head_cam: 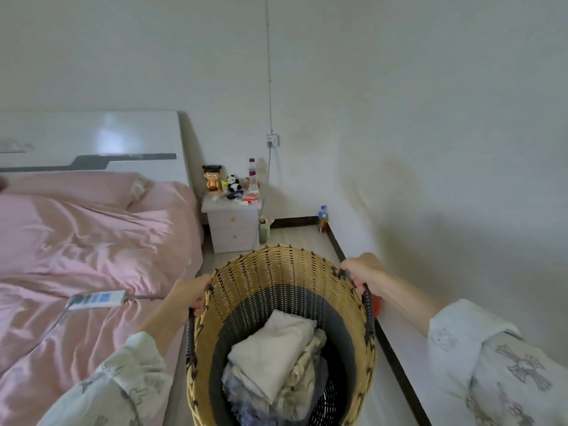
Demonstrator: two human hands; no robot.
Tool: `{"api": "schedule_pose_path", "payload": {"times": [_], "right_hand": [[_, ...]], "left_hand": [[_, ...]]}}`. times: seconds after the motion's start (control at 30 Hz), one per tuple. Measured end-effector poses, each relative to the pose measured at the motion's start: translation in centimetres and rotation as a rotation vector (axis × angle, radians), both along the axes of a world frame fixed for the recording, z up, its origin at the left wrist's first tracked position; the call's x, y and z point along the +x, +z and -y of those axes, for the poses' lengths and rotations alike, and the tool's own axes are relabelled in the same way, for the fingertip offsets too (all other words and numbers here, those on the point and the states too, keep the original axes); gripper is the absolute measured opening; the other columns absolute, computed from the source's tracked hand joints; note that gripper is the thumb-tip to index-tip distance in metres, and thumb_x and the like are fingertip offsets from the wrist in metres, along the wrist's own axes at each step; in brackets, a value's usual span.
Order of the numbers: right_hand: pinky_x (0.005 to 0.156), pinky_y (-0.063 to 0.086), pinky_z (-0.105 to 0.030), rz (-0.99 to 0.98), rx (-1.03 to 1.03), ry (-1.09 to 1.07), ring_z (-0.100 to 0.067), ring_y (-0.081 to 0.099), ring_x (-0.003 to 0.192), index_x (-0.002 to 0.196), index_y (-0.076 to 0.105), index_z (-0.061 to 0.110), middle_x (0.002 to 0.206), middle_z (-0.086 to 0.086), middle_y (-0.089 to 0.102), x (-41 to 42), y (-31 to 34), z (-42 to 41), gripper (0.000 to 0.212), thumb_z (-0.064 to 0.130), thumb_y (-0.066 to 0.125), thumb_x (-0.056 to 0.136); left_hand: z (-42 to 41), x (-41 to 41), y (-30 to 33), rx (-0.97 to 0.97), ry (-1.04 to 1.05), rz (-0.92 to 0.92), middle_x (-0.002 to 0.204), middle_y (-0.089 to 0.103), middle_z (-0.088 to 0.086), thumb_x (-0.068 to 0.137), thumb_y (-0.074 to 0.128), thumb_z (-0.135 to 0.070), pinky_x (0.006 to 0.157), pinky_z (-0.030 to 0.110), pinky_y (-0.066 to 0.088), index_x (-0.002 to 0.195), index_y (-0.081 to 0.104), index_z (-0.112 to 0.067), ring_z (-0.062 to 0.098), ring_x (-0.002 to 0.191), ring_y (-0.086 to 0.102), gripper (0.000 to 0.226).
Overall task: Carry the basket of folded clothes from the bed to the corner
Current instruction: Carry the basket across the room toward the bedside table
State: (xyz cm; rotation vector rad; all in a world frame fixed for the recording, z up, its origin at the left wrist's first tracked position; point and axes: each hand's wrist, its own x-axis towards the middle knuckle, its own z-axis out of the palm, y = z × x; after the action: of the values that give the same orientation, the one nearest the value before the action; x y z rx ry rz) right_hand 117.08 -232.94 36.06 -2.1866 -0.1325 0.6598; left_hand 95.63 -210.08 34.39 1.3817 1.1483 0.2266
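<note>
A round woven basket [278, 265], tan at the rim and dark grey lower down, hangs in front of me above the floor strip beside the bed. Folded clothes [273, 352], cream on top and grey-blue beneath, lie at its bottom. My left hand [187, 295] is closed around the dark handle on the basket's left side. My right hand [362, 272] grips the dark handle on the right side. The bed [76, 241] with pink bedding lies to my left. The room corner [322, 222] is ahead, past the basket.
A small nightstand [233, 229] with toys, a bottle and boxes stands between bed and corner. A bottle [322, 218] sits on the floor in the corner; a container [264, 230] stands beside the nightstand. A power strip [98, 299] lies on the bedding. A wall runs along my right.
</note>
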Motion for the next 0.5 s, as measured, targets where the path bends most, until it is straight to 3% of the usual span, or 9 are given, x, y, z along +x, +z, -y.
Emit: {"api": "schedule_pose_path", "payload": {"times": [0.13, 0.37, 0.5], "right_hand": [[0.037, 0.026, -0.021, 0.008, 0.007, 0.048, -0.015, 0.027, 0.037, 0.058, 0.042, 0.011, 0.050, -0.004, 0.036, 8.4, 1.6, -6.4, 0.030, 0.006, 0.050, 0.087], [0.040, 0.029, -0.024, 0.012, -0.014, 0.079, -0.015, 0.030, 0.036, 0.059, 0.042, 0.010, 0.048, -0.005, 0.037, 23.1, 1.0, -17.1, 0.030, 0.008, 0.052, 0.088], [0.042, 0.027, -0.027, 0.015, -0.032, 0.080, -0.016, 0.030, 0.039, 0.058, 0.042, 0.010, 0.050, -0.006, 0.035, 30.7, -0.3, -23.2, 0.031, -0.001, 0.050, 0.085]], "left_hand": [[-5.1, 7.1, 0.1, -0.024, 0.073, -0.003, 0.028, 0.031, -0.006, 0.091, 0.048, -0.013, 0.029, 0.013, 0.024, 0.058, 0.041, -0.011, 0.007, 0.022, 0.025, 0.034], [-15.2, 21.2, -0.3, 0.000, 0.055, -0.006, 0.028, 0.031, -0.006, 0.089, 0.053, -0.014, 0.027, 0.016, 0.024, 0.056, 0.040, -0.012, 0.006, 0.023, 0.025, 0.036], [-21.7, 28.6, -1.1, 0.030, 0.039, -0.014, 0.042, 0.026, -0.001, 0.088, 0.056, -0.018, 0.032, 0.013, 0.022, 0.058, 0.036, -0.013, 0.012, 0.038, 0.023, 0.036]]}}
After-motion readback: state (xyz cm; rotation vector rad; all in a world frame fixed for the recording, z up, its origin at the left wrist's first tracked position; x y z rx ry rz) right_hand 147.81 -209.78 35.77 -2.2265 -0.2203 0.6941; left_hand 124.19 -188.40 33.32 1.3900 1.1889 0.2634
